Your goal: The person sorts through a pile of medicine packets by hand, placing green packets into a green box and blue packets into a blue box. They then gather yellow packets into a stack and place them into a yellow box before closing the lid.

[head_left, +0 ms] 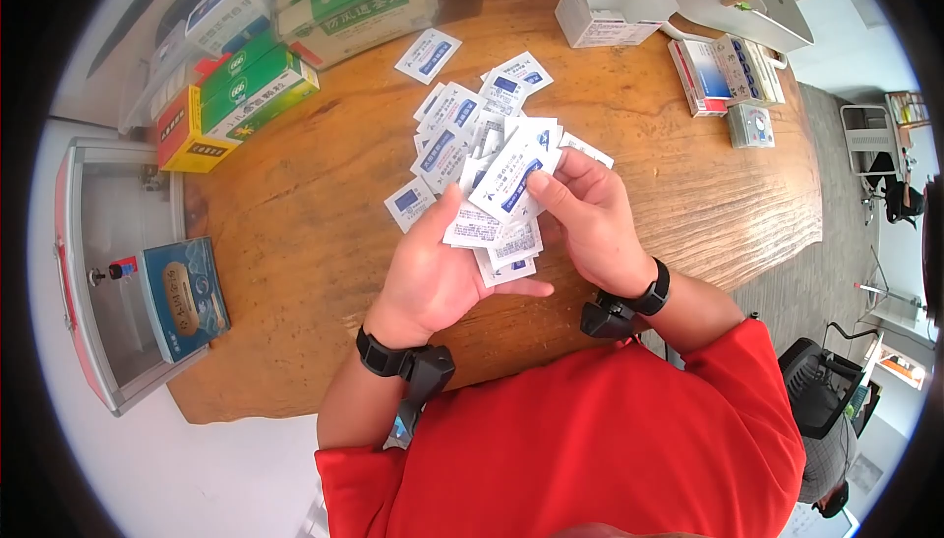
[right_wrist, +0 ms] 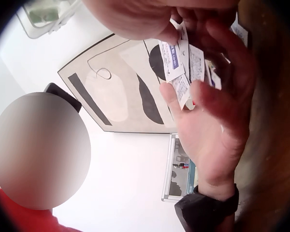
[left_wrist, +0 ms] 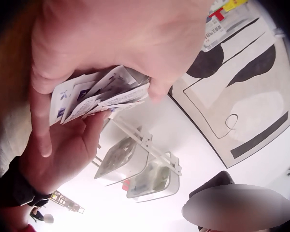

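Small white sachets with blue print are bunched in a fanned stack between the two hands. My left hand cradles the stack from its left side, the thumb at the edge and fingers below. With thumb on top, my right hand pinches the uppermost sachet at its right side. In the left wrist view, several sachets overlap edge-on between both hands. The right wrist view has a blue-banded sachet under the right fingers. Beyond the hands, more loose sachets lie scattered on the wooden table.
An open white carton stands at the back, with smaller medicine boxes to its right. Green and yellow boxes sit at the back left. On the left are a metal-framed case and a blue box.
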A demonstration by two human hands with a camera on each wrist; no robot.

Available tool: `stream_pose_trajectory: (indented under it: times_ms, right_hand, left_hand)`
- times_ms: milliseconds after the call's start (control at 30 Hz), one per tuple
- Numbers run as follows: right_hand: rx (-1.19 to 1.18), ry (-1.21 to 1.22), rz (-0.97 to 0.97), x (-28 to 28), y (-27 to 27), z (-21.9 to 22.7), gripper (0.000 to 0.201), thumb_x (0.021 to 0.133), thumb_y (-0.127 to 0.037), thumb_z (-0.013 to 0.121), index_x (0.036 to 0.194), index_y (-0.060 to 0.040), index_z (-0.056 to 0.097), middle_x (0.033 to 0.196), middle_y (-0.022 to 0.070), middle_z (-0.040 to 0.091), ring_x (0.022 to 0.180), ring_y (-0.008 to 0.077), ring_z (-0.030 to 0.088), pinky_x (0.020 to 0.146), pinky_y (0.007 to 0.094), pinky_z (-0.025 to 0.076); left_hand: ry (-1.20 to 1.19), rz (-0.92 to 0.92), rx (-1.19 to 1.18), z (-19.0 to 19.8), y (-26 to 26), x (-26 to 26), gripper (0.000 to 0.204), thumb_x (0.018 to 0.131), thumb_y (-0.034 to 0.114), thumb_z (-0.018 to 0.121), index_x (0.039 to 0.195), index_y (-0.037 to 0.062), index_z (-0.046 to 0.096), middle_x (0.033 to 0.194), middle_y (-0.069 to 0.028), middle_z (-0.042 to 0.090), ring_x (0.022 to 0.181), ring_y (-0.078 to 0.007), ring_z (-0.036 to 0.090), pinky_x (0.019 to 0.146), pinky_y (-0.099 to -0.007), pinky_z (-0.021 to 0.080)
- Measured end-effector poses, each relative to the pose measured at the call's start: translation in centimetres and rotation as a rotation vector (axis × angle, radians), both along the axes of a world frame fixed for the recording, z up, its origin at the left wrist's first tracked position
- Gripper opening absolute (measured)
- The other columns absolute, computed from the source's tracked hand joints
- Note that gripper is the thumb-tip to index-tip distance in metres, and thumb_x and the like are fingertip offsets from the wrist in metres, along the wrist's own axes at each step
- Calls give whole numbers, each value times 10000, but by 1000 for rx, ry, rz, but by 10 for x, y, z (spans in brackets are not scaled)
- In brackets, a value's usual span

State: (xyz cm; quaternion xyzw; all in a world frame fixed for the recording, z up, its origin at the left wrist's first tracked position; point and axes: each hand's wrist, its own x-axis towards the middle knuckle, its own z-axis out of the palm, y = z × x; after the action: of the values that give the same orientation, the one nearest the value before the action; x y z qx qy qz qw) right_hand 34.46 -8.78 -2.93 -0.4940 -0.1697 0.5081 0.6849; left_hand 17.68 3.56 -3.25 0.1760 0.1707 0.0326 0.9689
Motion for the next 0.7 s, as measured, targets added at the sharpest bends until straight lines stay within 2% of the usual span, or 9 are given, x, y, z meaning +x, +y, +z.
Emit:
stream_pose_trajectory:
  times_ms: [33, 100, 200, 233, 267, 333, 367, 433, 700]
  right_hand:
    - [-35, 13, 30, 0, 0, 5, 192, 1102, -151, 661, 1229, -8, 683, 1082, 61, 773, 865, 80, 728, 678, 248, 600]
    - [-70, -39, 43, -1, 1, 8, 195, 1098, -155, 668, 1224, -6, 675, 1048, 50, 766, 831, 75, 715, 639, 241, 581]
    - [-82, -151, 110, -2, -2, 3, 196, 1085, -153, 687, 1203, 1, 660, 974, 27, 738, 773, 58, 679, 581, 228, 539]
    - [-61, -212, 163, -1, -3, 1, 194, 1076, -147, 698, 1186, 6, 652, 934, 15, 718, 749, 46, 655, 561, 224, 517]
    - [-61, -212, 161, -1, -4, 2, 194, 1076, -147, 698, 1186, 6, 652, 934, 15, 718, 749, 46, 655, 561, 224, 517]
    - [-78, -236, 198, 1, -5, 5, 173, 1057, -120, 714, 1151, 4, 638, 870, -5, 669, 704, 32, 612, 543, 228, 487]
    - [-78, -236, 197, 1, -5, 7, 173, 1057, -120, 714, 1151, 4, 638, 870, -5, 669, 704, 32, 612, 543, 228, 487]
    - [-76, -258, 198, 2, -4, 9, 155, 1046, -91, 713, 1140, 0, 629, 879, 1, 657, 667, 36, 595, 526, 238, 470]
    - [16, -378, 189, 0, -3, 6, 185, 1027, -54, 718, 1160, 30, 620, 976, 41, 618, 647, 77, 619, 531, 250, 485]
  left_hand:
    - [-1, -1, 1, -1, 1, 0, 861, 1078, 638, 517, 1704, 101, 271, 1620, -201, 498, 1454, -427, 531, 986, -818, 527]
    - [-172, -31, -127, -6, 5, -3, 812, 1094, 657, 481, 1692, 131, 323, 1605, -153, 525, 1423, -384, 580, 990, -732, 582]
    - [-269, -68, -19, -23, 9, -12, 900, 1051, 718, 522, 1693, 121, 319, 1617, -149, 519, 1436, -388, 572, 980, -723, 594]
    - [-268, -59, 0, -22, 7, -13, 899, 1027, 621, 665, 1680, 99, 334, 1579, -153, 546, 1411, -367, 595, 976, -673, 621]
    - [-268, -61, 0, -19, 7, -13, 899, 1027, 621, 665, 1680, 99, 334, 1579, -153, 546, 1411, -367, 595, 976, -673, 621]
    - [-152, -115, 199, -12, 8, -12, 882, 985, 423, 806, 1655, 63, 360, 1522, -155, 574, 1387, -336, 612, 959, -593, 653]
    - [-152, -116, 199, -7, 8, -11, 882, 985, 423, 806, 1655, 63, 360, 1522, -155, 574, 1387, -336, 612, 959, -593, 653]
    - [-22, -115, 197, 0, 7, -9, 799, 966, 234, 825, 1616, 38, 403, 1452, -147, 610, 1318, -310, 658, 915, -508, 679]
    - [53, -99, 303, 5, 6, -6, 653, 985, 150, 777, 1552, 27, 477, 1354, -135, 676, 1194, -296, 727, 817, -429, 687]
